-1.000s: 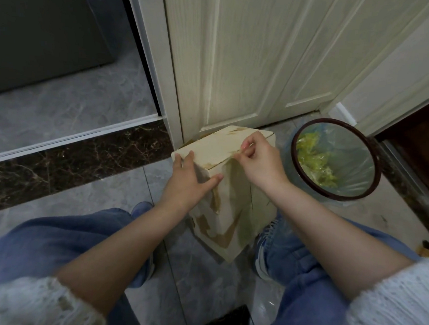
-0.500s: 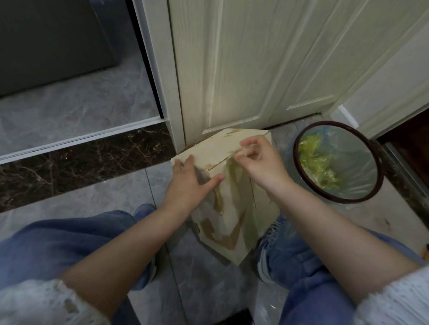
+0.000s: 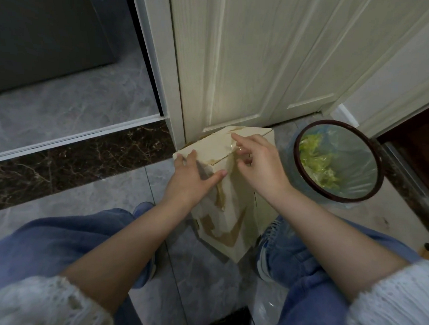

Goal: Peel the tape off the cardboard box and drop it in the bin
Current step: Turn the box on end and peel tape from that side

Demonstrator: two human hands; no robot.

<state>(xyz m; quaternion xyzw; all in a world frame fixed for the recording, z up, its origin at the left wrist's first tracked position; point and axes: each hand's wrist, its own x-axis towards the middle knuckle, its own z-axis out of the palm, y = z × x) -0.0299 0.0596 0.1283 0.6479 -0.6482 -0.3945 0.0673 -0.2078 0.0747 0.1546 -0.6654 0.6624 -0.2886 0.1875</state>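
- Quick update from my feed: the right hand [image 3: 260, 164] was pinched tight at the top edge of the cardboard box [image 3: 231, 200] a second ago. Now its fingers have spread a bit and come up off the surface, with a clear strip of tape [image 3: 231, 148] stretched between fingertips and box top. So the peel has actually started.
- My read is that the tape's loose at one end only. The rest looks stuck along the top seam, so more pulling is needed before anything goes in the bin.
- The right hand grips the tape between thumb and a finger, as far as I can tell; the film is see-through and hard to trace.
- The left hand [image 3: 193, 176] hasn't moved: flat on the near top corner of the box, fingers straight, pressing it steady.
- The box stands on the floor [image 3: 102, 201] against the bottom edge of the door [image 3: 238, 64], between the person's knees.
- Count: one box, one bin [image 3: 337, 161] just to the right of it (plastic liner, green scraps inside), two hands, and one tape strip lifting. Brown torn patches on the box front, I count roughly three.
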